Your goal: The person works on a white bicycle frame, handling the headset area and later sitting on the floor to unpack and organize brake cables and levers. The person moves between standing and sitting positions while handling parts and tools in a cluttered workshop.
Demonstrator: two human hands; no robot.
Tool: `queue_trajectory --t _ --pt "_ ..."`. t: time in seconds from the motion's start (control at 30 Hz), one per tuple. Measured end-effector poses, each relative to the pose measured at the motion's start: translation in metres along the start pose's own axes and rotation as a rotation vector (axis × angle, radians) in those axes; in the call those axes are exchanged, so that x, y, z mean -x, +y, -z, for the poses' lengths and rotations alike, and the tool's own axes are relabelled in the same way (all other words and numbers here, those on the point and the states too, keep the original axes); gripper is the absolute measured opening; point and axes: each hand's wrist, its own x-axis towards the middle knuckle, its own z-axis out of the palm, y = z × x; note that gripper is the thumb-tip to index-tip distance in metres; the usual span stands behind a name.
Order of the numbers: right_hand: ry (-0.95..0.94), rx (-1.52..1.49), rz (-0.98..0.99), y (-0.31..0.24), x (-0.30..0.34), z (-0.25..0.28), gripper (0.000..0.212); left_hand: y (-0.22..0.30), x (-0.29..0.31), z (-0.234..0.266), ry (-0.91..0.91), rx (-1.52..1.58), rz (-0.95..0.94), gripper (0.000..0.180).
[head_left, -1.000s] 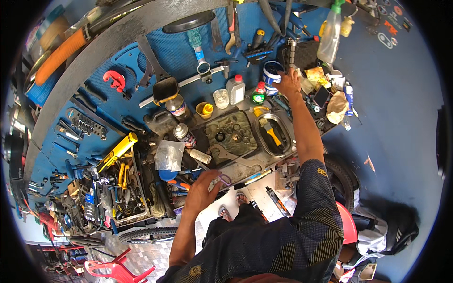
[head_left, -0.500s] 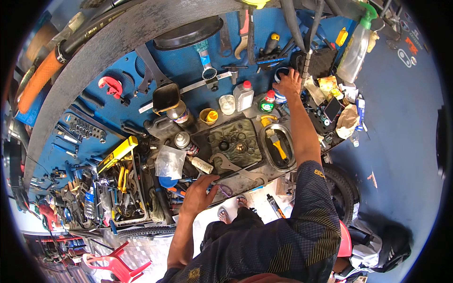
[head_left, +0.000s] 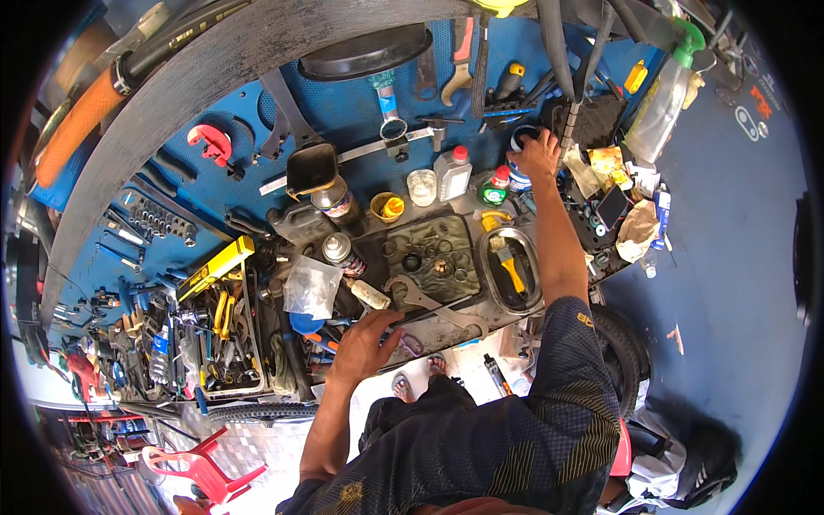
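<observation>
The blue wall (head_left: 352, 107) is hung with tools (head_left: 461, 63), likely for easy reach. Whether the tub (head_left: 519, 179) is gripped by the right hand (head_left: 538, 158) cannot be told; the left hand (head_left: 362, 348) is loosely spread.

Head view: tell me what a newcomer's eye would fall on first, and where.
First, probably, the long yellow box, slanting above the jumbled tools on the left. Next, the yellow-handled brush in the oval metal pan on the workbench, with the outstretched right hand at a blue-and-white tub farther back. The red plastic chair also stands out, at the picture's lower left.
</observation>
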Motion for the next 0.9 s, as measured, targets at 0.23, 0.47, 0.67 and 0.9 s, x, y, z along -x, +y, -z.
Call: queue_trajectory --t 0.23,0.47,0.67,0.9 --pt "0.136 -0.173 -0.051 0.008 0.002 0.004 0.071 -0.008 0.021 -0.001 0.014 0.002 0.023 0.030" --pt "0.125 -1.022 0.357 -0.023 0.113 0.045 0.063 -0.023 0.083 0.009 0.089 0.004 0.189 0.029" --pt "-0.683 -1.448 0.829 -0.154 0.287 0.116 0.076 -0.039 0.179 0.044 0.256 -0.107 0.196 0.029" --pt "-1.343 -1.564 1.114 -0.338 0.568 0.149 0.067 -0.003 0.418 0.087 0.740 -0.286 0.542 0.029"
